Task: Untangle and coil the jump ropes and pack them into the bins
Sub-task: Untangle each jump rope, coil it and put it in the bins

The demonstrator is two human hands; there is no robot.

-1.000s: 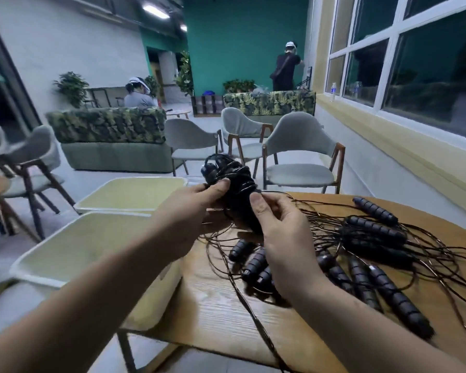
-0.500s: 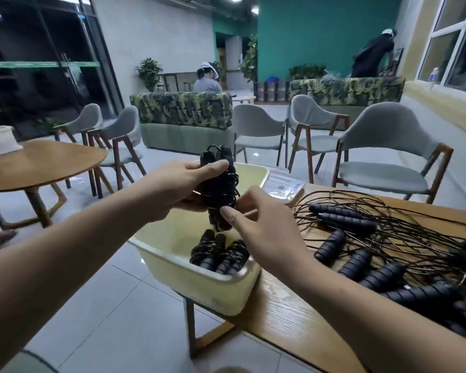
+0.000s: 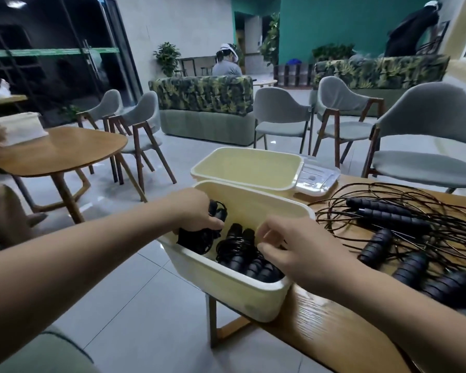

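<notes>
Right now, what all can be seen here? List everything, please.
Table: one, wood, front right.
Near bin: one, cream, at the table edge.
Far bin: one, cream, behind the near bin.
Coiled ropes: at least two bundles, black, inside the near bin.
Held rope: one bundle, black, at the near bin's left end.
Tangled ropes: many, black handles, dark cords, on the table.
Clear tray: one, transparent, beside the far bin.
Round table: one, wood, far left.
Chairs: five, grey, around the room.
Sofas: two, leaf-print, behind the chairs.
People: two, background.
Left hand: one, grips the held rope.
Right hand: one, loosely curled, holding nothing, above the near bin.
</notes>
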